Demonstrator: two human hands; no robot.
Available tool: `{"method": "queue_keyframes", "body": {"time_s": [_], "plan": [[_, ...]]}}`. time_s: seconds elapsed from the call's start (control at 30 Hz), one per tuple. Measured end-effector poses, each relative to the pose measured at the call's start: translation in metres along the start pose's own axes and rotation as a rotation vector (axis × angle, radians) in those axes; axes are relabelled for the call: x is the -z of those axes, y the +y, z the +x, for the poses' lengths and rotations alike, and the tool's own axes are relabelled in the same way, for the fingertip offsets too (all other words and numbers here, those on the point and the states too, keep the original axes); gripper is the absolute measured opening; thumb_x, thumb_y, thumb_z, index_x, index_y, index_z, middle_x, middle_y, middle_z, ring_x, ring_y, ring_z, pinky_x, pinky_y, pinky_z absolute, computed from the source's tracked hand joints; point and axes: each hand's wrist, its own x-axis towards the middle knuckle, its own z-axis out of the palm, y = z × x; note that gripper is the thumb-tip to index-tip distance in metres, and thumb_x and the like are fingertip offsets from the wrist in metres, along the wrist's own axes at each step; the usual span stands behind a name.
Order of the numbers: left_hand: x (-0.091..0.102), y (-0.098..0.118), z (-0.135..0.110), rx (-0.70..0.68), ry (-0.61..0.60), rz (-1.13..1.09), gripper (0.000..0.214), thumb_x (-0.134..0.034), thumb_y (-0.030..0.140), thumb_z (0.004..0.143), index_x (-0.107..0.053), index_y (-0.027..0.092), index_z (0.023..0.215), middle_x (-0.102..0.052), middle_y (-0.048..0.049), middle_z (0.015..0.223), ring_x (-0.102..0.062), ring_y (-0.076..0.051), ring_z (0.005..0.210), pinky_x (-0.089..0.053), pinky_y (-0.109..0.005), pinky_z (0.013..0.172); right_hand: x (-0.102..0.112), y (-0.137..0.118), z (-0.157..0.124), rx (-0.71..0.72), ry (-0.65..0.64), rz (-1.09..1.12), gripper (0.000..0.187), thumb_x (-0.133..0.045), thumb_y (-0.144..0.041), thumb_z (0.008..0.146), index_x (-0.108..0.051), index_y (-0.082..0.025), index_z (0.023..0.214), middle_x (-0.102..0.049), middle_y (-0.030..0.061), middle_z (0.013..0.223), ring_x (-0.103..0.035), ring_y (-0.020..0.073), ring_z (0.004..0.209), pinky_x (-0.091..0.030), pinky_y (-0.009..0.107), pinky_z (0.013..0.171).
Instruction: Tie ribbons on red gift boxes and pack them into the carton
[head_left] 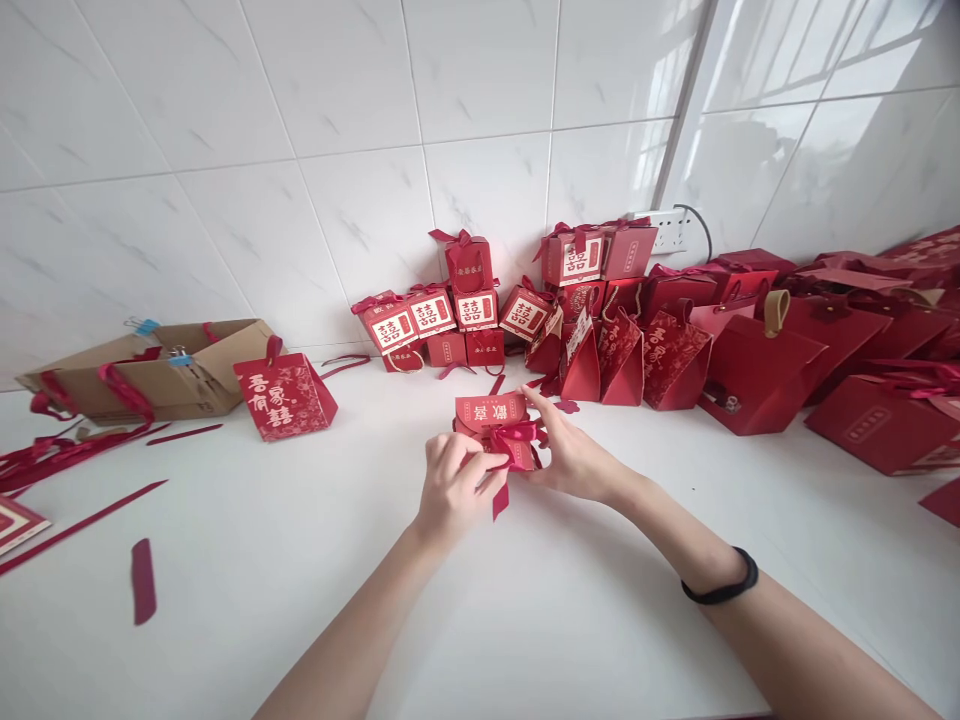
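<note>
A small red gift box (pixel 491 412) with gold characters sits on the white table (pixel 525 620) in front of me. A dark red ribbon (pixel 517 440) is knotted over its top, one tail hanging down. My left hand (pixel 454 490) pinches the ribbon at the box's left side, fingers curled. My right hand (pixel 574 450) grips the box and ribbon from the right, fingers closed on the bow. A black band (pixel 724 585) circles my right wrist.
Finished small red boxes (pixel 450 315) are stacked against the tiled wall. Red paper bags (pixel 675 355) crowd the right side. A lone red bag (pixel 283 395) and a cardboard box (pixel 150 375) with ribbons stand at left. Ribbon scraps (pixel 142 580) lie on the table.
</note>
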Motion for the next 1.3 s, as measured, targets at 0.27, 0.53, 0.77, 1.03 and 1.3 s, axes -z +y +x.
{"method": "queue_keyframes", "body": {"time_s": [0.27, 0.53, 0.77, 1.03, 1.3], "plan": [[0.001, -0.005, 0.000, -0.052, -0.043, -0.127, 0.017, -0.061, 0.010, 0.077, -0.065, 0.025, 0.085, -0.046, 0.0029, 0.052, -0.044, -0.015, 0.056, -0.037, -0.027, 0.055, -0.001, 0.001, -0.001, 0.011, 0.008, -0.021, 0.095, -0.066, -0.015, 0.069, -0.008, -0.022, 0.144, -0.035, 0.0185, 0.139, -0.051, 0.0295, 0.114, -0.053, 0.044, 0.082], [0.005, -0.002, 0.006, 0.282, 0.040, -0.152, 0.011, -0.058, 0.018, 0.079, -0.056, 0.022, 0.069, -0.039, 0.0045, 0.051, -0.040, -0.012, 0.053, -0.037, -0.026, 0.054, 0.000, 0.001, 0.000, -0.037, -0.019, -0.023, 0.096, -0.065, -0.014, 0.067, -0.007, -0.020, 0.144, -0.036, 0.0198, 0.139, -0.051, 0.0302, 0.115, -0.052, 0.044, 0.083], [0.006, -0.009, 0.007, 0.873, -0.006, -0.241, 0.022, -0.053, 0.024, 0.073, -0.040, 0.020, 0.056, -0.038, 0.0024, 0.062, -0.040, -0.011, 0.057, -0.037, -0.024, 0.054, 0.001, 0.000, -0.001, -0.045, -0.023, -0.016, 0.097, -0.064, -0.016, 0.068, -0.005, -0.022, 0.145, -0.037, 0.0181, 0.138, -0.052, 0.0294, 0.112, -0.051, 0.044, 0.083], [0.004, -0.031, -0.004, 0.989, 0.041, -0.271, 0.019, -0.043, 0.025, 0.066, -0.030, 0.020, 0.054, -0.032, 0.0033, 0.054, -0.034, -0.012, 0.054, -0.031, -0.024, 0.052, 0.006, 0.002, 0.004, -0.072, 0.038, -0.021, 0.103, -0.068, -0.019, 0.063, -0.006, -0.023, 0.145, -0.037, 0.0175, 0.137, -0.055, 0.0279, 0.106, -0.052, 0.042, 0.082], [0.004, -0.043, -0.003, 0.912, -0.042, -0.127, 0.019, -0.049, 0.035, 0.063, -0.041, 0.020, 0.053, -0.041, 0.0021, 0.056, -0.042, -0.015, 0.055, -0.033, -0.027, 0.056, 0.059, -0.029, -0.033, -0.240, 0.352, -0.185, 0.102, -0.071, -0.030, 0.063, -0.007, -0.023, 0.143, -0.039, 0.0173, 0.133, -0.059, 0.0231, 0.092, -0.055, 0.038, 0.070]]}}
